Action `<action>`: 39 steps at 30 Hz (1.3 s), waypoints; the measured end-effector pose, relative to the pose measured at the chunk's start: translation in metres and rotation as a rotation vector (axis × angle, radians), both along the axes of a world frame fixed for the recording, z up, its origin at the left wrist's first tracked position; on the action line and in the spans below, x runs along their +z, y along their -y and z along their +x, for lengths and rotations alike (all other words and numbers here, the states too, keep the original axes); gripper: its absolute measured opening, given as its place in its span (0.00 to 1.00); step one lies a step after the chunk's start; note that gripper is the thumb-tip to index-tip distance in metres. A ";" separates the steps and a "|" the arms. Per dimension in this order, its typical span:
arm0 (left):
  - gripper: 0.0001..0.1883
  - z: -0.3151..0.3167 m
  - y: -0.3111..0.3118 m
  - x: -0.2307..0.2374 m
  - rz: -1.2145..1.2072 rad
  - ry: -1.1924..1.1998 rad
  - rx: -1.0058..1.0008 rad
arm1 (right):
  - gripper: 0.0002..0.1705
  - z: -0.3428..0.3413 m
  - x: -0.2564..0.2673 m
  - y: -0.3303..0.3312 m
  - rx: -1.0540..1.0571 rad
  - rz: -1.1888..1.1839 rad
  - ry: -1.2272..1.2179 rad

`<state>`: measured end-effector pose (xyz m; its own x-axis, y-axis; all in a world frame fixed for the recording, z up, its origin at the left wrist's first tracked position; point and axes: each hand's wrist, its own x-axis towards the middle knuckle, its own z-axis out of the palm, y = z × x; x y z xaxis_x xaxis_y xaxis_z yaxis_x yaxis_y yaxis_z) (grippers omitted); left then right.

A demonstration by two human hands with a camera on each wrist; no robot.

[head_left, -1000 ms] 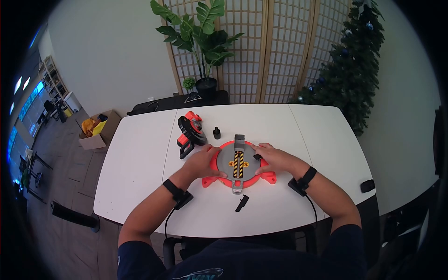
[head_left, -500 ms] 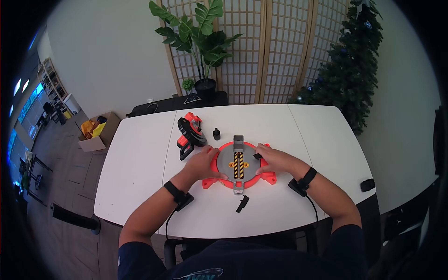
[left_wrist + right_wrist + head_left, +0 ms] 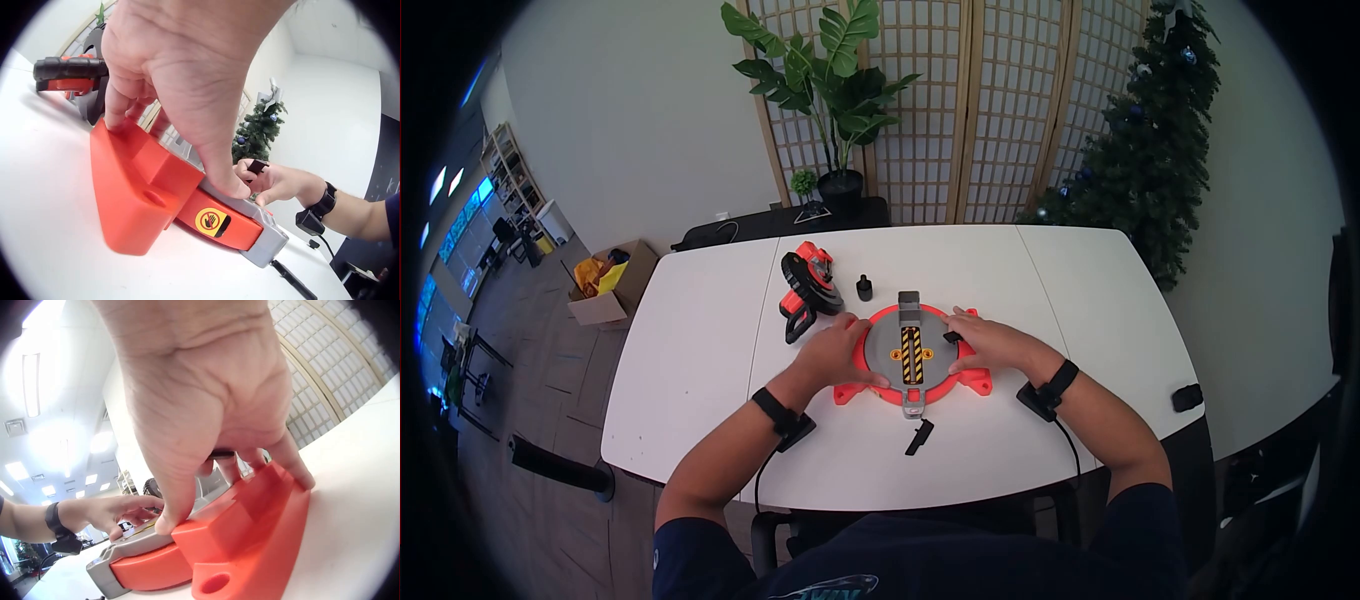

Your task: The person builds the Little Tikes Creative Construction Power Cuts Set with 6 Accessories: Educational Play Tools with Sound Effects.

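Note:
A toy miter saw base [image 3: 883, 350] lies on the white table, with a round grey turntable, orange-red feet and a black-and-yellow striped strip across its middle. My left hand [image 3: 832, 352] grips its left side, thumb on the near rim and fingers toward the far side. On the opposite side my right hand [image 3: 997, 345] grips it the same way. A small black piece [image 3: 951, 337] sits at the right hand's fingers. Close in front of the base lies a slim black part [image 3: 920, 437]. In the left wrist view the left thumb presses along the grey edge [image 3: 240, 205].
The toy saw head [image 3: 808, 285], red and black with a handle, lies behind and left of the base. Beside it stands a small black cylindrical part [image 3: 864, 288]. A black object [image 3: 1187, 398] is at the table's right edge.
The turntable has turned slightly counterclockwise: its near grey end shifted right and its far end left. Both hands keep nearly the same place on it.

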<state>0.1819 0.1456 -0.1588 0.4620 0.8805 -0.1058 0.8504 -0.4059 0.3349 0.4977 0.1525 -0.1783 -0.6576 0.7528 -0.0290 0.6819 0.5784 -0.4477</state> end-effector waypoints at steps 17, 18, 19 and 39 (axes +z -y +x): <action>0.64 -0.001 0.002 -0.001 0.059 0.002 -0.027 | 0.54 -0.001 0.005 -0.001 -0.022 -0.051 0.048; 0.64 -0.001 0.002 -0.001 0.059 0.002 -0.028 | 0.54 0.000 0.005 -0.001 -0.023 -0.051 0.048; 0.64 -0.001 0.001 -0.002 0.057 0.000 -0.024 | 0.54 0.000 0.004 -0.002 -0.019 -0.046 0.049; 0.64 -0.009 0.001 -0.006 0.055 0.011 -0.073 | 0.53 0.000 0.008 0.001 -0.010 -0.059 0.002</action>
<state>0.1733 0.1443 -0.1652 0.5261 0.8488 -0.0526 0.8142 -0.4850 0.3192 0.4980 0.1514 -0.1701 -0.6502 0.7561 -0.0749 0.6881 0.5442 -0.4799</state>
